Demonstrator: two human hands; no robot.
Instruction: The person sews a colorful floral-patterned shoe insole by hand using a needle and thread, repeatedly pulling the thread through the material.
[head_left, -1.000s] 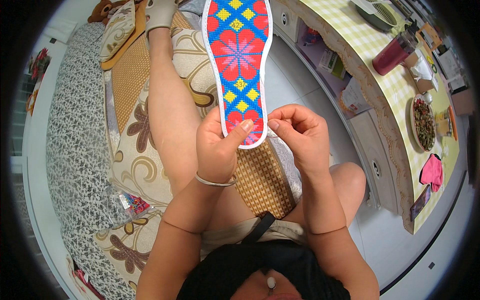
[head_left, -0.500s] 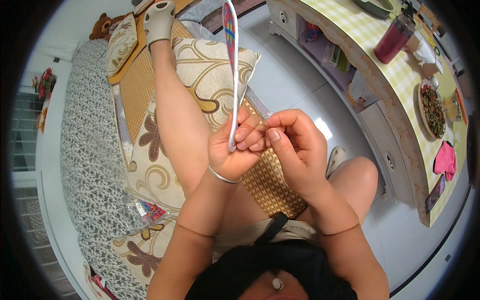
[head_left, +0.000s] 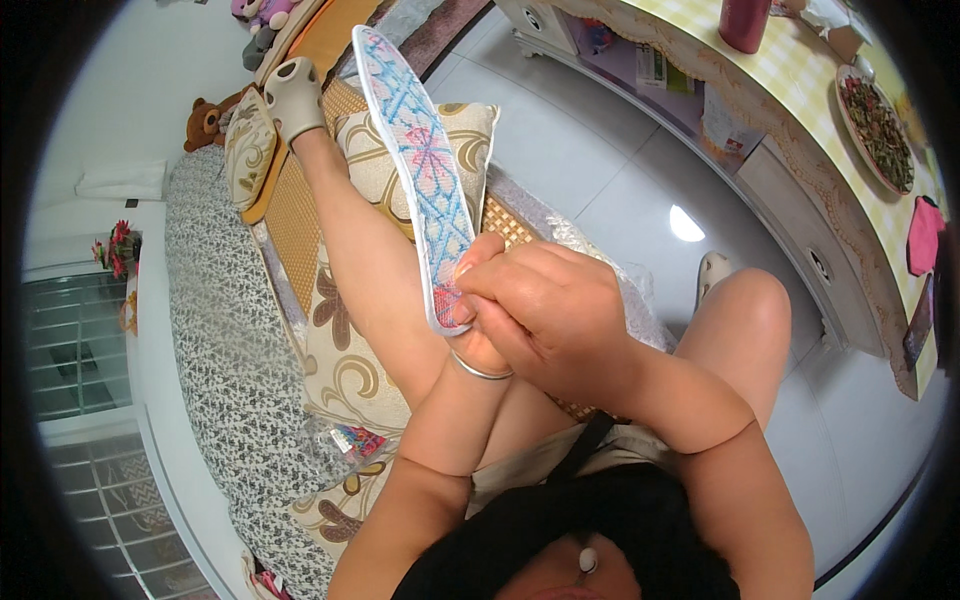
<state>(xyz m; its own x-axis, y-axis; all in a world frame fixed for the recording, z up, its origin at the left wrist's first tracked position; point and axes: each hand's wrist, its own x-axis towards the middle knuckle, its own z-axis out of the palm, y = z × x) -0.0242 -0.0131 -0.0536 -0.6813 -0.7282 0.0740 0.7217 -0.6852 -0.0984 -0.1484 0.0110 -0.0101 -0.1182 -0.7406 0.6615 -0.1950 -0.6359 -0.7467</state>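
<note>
An embroidered insole [head_left: 428, 170], white-edged with a blue lattice and pink flower stitching, stands tilted up in front of me with its patterned face toward me. My left hand [head_left: 482, 347], a silver bangle at its wrist, holds the insole low down by the red-stitched end. Most of that hand is hidden behind my right hand and the insole. Crossing over it, my right hand [head_left: 555, 300] has its fingers pinched together at the insole's lower end. Whatever lies between those fingertips is too small to make out.
A clear packet with colourful contents [head_left: 357, 440] lies on the patterned couch cover [head_left: 340, 375] at left. To the right, a table with a checked cloth [head_left: 790, 85] bears a plate of food [head_left: 875, 130], a dark red bottle [head_left: 743, 25] and a pink cloth [head_left: 922, 235].
The insole has turned from edge-on to face me and leans left. My right hand has moved left across my left hand, onto the insole's lower end. The view has shifted.
</note>
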